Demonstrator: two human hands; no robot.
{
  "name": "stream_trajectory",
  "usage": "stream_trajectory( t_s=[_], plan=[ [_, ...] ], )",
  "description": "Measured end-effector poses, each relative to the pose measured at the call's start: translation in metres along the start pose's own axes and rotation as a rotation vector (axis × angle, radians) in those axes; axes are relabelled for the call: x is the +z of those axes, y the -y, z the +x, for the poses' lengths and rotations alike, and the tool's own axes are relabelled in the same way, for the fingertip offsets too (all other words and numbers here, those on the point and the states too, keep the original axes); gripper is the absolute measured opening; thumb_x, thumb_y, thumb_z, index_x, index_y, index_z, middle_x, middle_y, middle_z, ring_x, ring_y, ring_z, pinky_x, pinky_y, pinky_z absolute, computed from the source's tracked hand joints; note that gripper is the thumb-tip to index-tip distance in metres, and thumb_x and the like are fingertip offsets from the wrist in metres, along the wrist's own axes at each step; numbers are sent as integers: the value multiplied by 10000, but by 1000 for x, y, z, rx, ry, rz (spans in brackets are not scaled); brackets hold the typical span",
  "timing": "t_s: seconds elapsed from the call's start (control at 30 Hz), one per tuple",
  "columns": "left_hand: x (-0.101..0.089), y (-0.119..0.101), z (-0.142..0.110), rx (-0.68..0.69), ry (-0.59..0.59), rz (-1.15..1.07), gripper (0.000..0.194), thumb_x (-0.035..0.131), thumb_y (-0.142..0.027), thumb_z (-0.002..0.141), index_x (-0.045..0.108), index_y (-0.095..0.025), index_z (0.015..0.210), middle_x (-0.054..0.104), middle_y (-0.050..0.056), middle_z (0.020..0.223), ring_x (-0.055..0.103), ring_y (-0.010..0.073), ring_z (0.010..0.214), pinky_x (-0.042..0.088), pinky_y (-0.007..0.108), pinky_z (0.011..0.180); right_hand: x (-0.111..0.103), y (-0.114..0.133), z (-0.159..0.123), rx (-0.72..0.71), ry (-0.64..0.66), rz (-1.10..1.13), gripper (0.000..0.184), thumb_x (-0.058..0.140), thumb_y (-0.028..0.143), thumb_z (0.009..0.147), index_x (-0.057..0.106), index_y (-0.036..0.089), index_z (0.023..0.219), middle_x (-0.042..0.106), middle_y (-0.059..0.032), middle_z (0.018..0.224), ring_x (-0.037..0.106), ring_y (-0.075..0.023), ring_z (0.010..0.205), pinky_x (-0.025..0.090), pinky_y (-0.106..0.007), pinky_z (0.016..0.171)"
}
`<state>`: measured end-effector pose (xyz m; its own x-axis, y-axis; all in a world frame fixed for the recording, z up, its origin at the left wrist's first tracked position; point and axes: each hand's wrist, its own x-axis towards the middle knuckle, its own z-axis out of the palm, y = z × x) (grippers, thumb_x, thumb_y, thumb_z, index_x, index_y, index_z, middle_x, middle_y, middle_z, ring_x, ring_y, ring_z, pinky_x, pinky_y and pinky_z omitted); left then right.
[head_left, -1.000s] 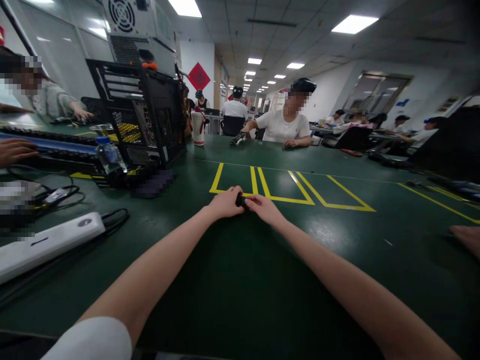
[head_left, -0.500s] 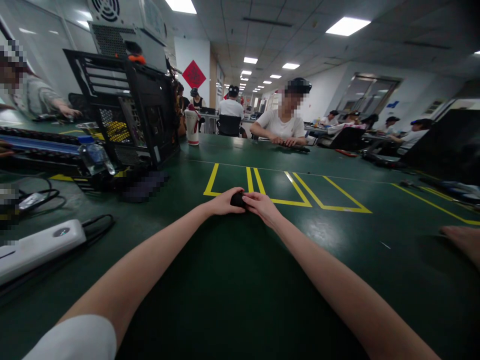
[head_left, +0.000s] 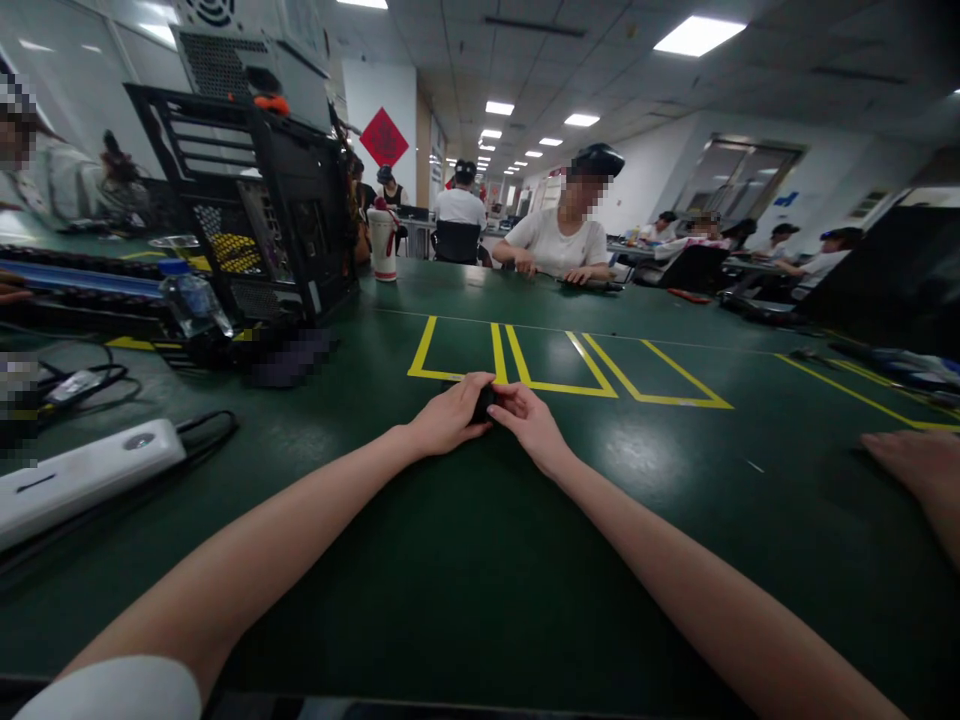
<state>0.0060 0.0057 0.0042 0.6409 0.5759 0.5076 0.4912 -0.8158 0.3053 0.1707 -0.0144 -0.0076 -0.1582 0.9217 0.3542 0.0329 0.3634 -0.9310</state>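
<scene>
Between my two hands is a small black rounded object [head_left: 485,403], too dark and too covered by fingers to name its kind. My left hand [head_left: 452,414] wraps round it from the left, thumb below and fingers over the top. From the right, my right hand [head_left: 529,420] pinches at its near right side with thumb and fingertips. Both hands are low over the green table [head_left: 450,560], just on the near side of the yellow tape outlines [head_left: 555,387].
At the left stand a black open computer case [head_left: 255,210], a water bottle [head_left: 191,300] and a white power strip [head_left: 90,475] with cables. A white cup [head_left: 383,243] is farther back. Another person's hand [head_left: 904,465] rests at the right edge; a person [head_left: 562,245] works across the table.
The view has tilted down slightly. Both hands still hold the black object, the left fingers now covering more of it. Across the table, the person's hands have moved apart.
</scene>
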Motion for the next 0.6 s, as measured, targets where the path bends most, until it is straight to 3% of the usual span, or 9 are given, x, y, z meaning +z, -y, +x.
stream_trajectory(
  t_s=[0.17, 0.27, 0.4, 0.6],
  plan=[
    [-1, -5, 0, -42, 13, 167, 613, 563, -289, 740, 233, -189, 1246, 401, 117, 1249, 418, 289, 1090, 355, 468, 899, -2, -1, 2, 41, 5, 2, 404, 631, 244, 679, 515, 218, 1066, 573, -46, 1090, 541, -161, 1012, 387, -361, 953],
    [-1, -7, -1, -75, -4, 209, 611, 563, -297, 736, 236, -202, 1244, 395, 108, 1260, 338, 319, 1155, 283, 505, 934, -3, -1, 2, 69, 44, 11, 395, 621, 259, 688, 528, 211, 1068, 579, -49, 1091, 539, -169, 1018, 383, -372, 953],
    [-1, -5, -1, -28, 29, 117, 595, 531, -246, 749, 202, -201, 1243, 376, 110, 1268, 319, 260, 1204, 183, 471, 1008, -4, 3, 1, 76, 55, 39, 346, 637, 236, 664, 554, 202, 999, 589, -37, 1051, 543, -163, 1004, 376, -360, 957],
    [-2, -3, 1, -16, 36, 58, 583, 531, -212, 733, 217, -206, 1224, 398, 109, 1234, 361, 248, 1176, 222, 442, 979, -3, 10, -2, 96, 53, 79, 323, 662, 228, 630, 543, 217, 930, 578, -20, 1016, 546, -151, 979, 413, -339, 908]
  ],
)
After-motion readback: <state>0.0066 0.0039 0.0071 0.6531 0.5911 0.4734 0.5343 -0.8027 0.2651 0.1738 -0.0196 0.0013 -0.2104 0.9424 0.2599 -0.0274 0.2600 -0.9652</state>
